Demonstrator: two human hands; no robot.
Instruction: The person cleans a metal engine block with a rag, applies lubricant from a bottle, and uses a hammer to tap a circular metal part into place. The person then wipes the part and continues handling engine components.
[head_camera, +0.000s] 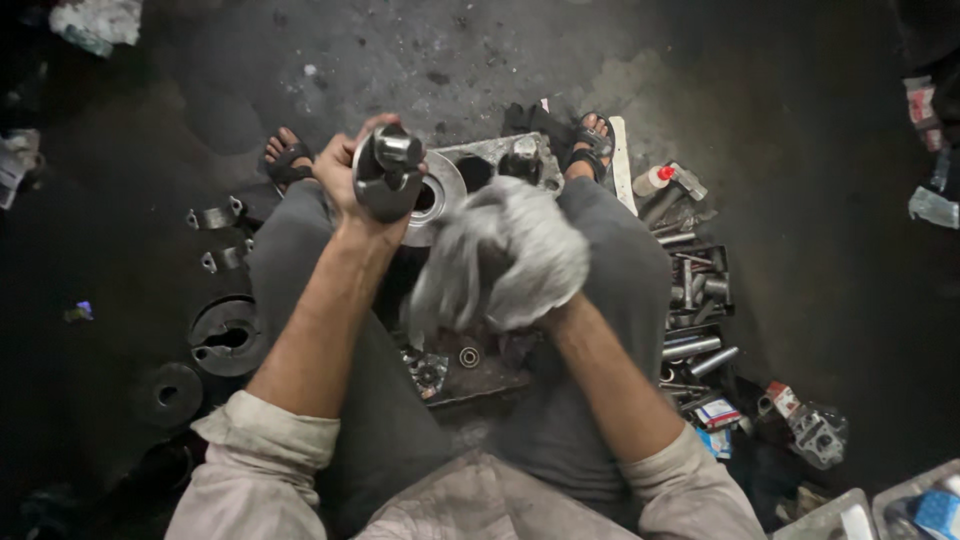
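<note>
I sit low on the floor (760, 130) with my knees spread, so the work stays between my legs and close to my eyes. My left hand (345, 175) is closed around a heavy metal part (388, 172), raised upright in front of me with its round end turned towards my face; holding it up like this keeps its surfaces free to reach. My right hand (545, 315) is closed on a bunched grey rag (505, 262), which hides my fingers (I cannot see how they lie inside it). The rag hangs just beside the metal part, to its right and a little lower, and I cannot tell whether the two are touching.

Below my hands a metal block with round holes (480, 170) lies flat on the floor between my sandalled feet (592, 140), near enough to reach down to. Sockets and tools (695, 310) lie gathered in a tray by my right knee, on the side of the rag hand. Dark round discs (225, 335) and small clamps (218, 215) lie by my left knee.
</note>
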